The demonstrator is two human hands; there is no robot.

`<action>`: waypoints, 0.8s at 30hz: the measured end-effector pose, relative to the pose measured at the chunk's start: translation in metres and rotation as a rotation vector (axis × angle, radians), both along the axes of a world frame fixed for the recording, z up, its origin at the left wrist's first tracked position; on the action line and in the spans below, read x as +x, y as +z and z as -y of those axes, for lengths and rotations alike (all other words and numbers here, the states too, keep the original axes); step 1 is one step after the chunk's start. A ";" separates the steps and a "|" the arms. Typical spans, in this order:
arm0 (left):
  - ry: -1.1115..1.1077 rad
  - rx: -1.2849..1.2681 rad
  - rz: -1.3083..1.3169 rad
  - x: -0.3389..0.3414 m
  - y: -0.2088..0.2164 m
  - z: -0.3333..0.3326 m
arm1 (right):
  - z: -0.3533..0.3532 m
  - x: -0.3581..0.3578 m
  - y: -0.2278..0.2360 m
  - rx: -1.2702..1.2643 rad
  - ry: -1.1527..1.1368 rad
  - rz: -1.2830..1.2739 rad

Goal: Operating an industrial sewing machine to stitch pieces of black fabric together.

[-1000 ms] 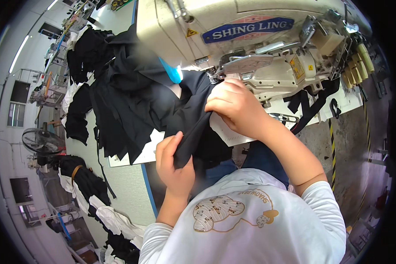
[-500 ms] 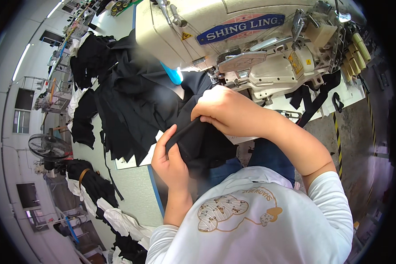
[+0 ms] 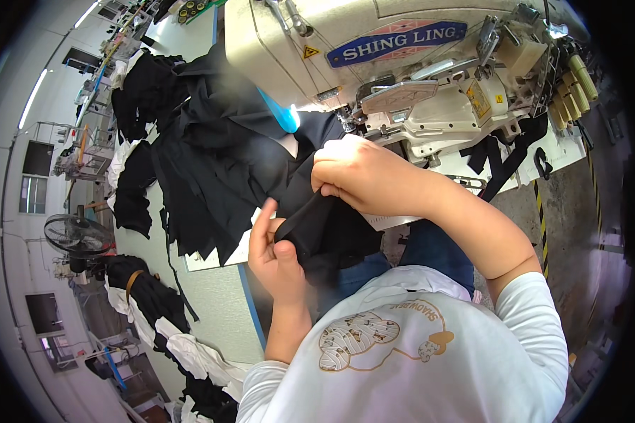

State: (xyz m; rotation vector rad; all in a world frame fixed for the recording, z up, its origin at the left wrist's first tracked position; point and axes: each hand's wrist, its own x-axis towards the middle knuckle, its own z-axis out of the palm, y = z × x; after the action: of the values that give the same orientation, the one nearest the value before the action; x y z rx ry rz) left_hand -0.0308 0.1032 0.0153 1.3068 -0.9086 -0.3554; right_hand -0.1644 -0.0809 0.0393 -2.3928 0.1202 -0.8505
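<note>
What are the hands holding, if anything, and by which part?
The right hand pinches black fabric by an edge; the left hand is at that edge's left end, its grip unclear.

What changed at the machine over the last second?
Bare right hand drew back from the cream metal sewing machine, toward the person and slightly left, still pinching the smooth black cloth. Bare left hand moved its thumb away from its forefinger; that grip looks looser. Machine and draped black fabric pile stayed put.
</note>
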 end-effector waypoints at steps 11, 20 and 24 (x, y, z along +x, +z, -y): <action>0.016 0.160 -0.067 0.004 -0.006 -0.004 | -0.002 -0.003 -0.002 -0.090 -0.029 0.044; -0.090 0.090 0.939 -0.010 -0.038 0.035 | -0.024 -0.050 -0.024 -0.503 -0.179 0.042; -0.066 0.097 1.144 -0.003 -0.061 0.075 | -0.030 -0.053 -0.040 -0.484 -0.271 0.142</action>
State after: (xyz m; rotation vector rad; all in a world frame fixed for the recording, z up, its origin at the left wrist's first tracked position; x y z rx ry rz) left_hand -0.0337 0.0285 -0.0455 1.5587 -1.8940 0.3731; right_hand -0.2170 -0.0505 -0.0009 -2.7911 0.2057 -1.2946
